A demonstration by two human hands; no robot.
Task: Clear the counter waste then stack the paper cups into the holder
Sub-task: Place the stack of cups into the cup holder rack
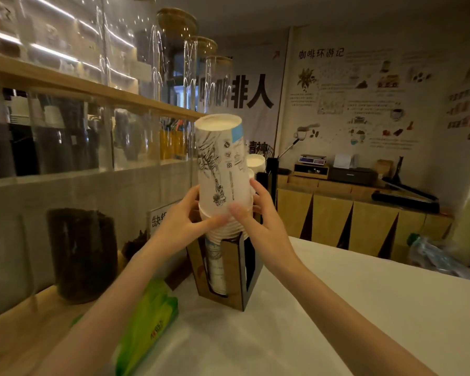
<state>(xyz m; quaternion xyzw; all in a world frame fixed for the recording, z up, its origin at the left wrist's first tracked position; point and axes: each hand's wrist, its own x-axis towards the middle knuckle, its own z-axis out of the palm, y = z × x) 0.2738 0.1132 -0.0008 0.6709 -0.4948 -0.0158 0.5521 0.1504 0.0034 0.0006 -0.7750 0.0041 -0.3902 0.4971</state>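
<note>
A stack of upside-down white paper cups (221, 161) with black drawings stands in the front slot of a brown-and-black cup holder (235, 270) on the counter. Several cup rims bunch up just above the holder's top. My left hand (183, 219) grips the stack from the left at the rims. My right hand (258, 213) grips it from the right, thumb across the front. Behind this stack, another stack of cups (255, 162) shows in the holder's rear slot.
A green packet (149, 324) lies on the white counter (323, 308) left of the holder. A dark jar (82, 253) and a small sign (158, 218) stand at the left wall. A crumpled plastic bottle (429, 252) lies at the far right edge.
</note>
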